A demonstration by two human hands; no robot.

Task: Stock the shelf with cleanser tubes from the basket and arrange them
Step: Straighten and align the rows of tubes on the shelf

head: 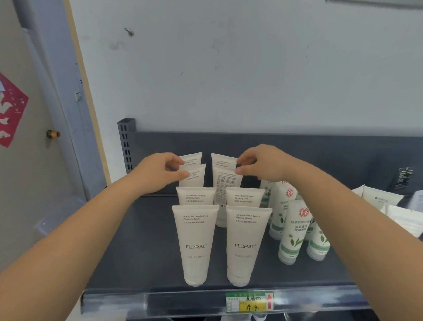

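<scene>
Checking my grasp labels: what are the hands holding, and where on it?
The left hand pinches a rear left tube by its crimped top corner; the right hand does likewise with a rear right tube.

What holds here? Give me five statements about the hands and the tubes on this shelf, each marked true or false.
1. The white FLORAL tubes stand cap-down in two columns on the shelf. True.
2. The left hand grips a green-leaf tube. False: it pinches the top of a left-column rear tube.
3. The green-leaf tubes stand right of the white ones. True.
4. The right hand rests on the shelf's front edge. False: it pinches the top of a right-column rear tube.
5. The price tag is blue. False: it is yellow and green with a red arrow.
</scene>
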